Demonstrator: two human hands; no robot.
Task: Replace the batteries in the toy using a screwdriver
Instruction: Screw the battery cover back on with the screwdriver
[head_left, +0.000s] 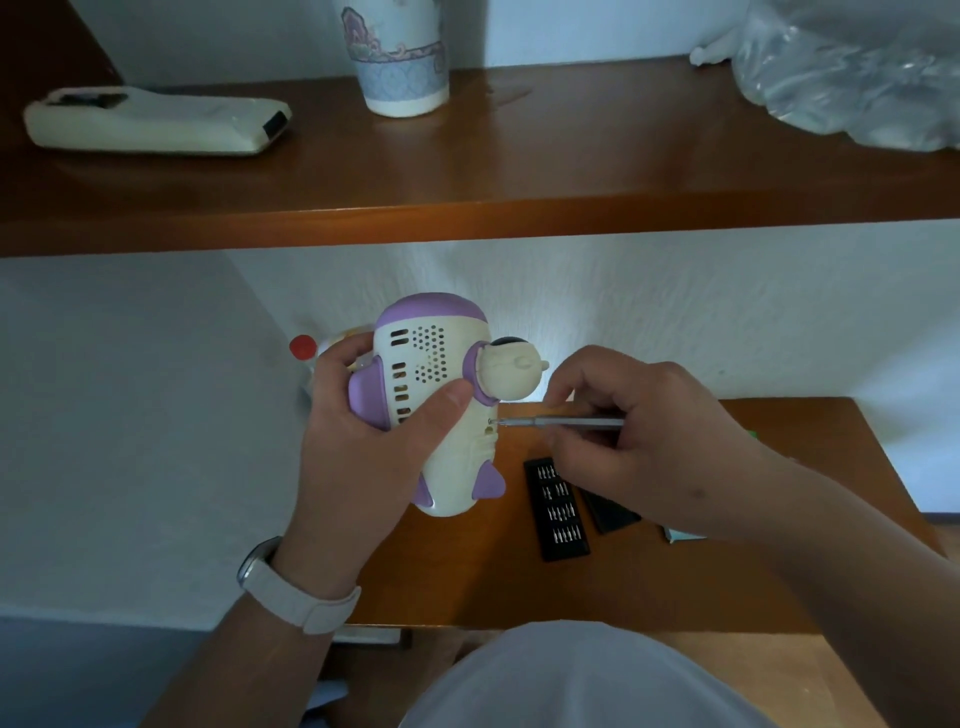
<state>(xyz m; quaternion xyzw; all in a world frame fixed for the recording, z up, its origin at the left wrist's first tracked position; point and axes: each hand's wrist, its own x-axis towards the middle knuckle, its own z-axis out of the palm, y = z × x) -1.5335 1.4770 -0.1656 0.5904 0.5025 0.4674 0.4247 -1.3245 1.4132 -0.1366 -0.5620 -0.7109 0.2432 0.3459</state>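
Observation:
A cream and purple toy (441, 358) with vent slots and a small round-headed figure on its side is held up above the wooden table (779, 431). My left hand (363, 431) grips it from the left, thumb lying across its vented face. My right hand (649, 431) pinches a thin silver screwdriver (561, 422) that lies level. Its tip sits in a small hole on the toy's right side, just below the figure.
A black tray of screwdriver bits (558, 512) and its dark lid (610, 512) lie on the table under my right hand. A wooden shelf (467, 208) above carries a cream device, a patterned cup and a clear plastic bag. A red-capped item (303, 347) shows behind the toy.

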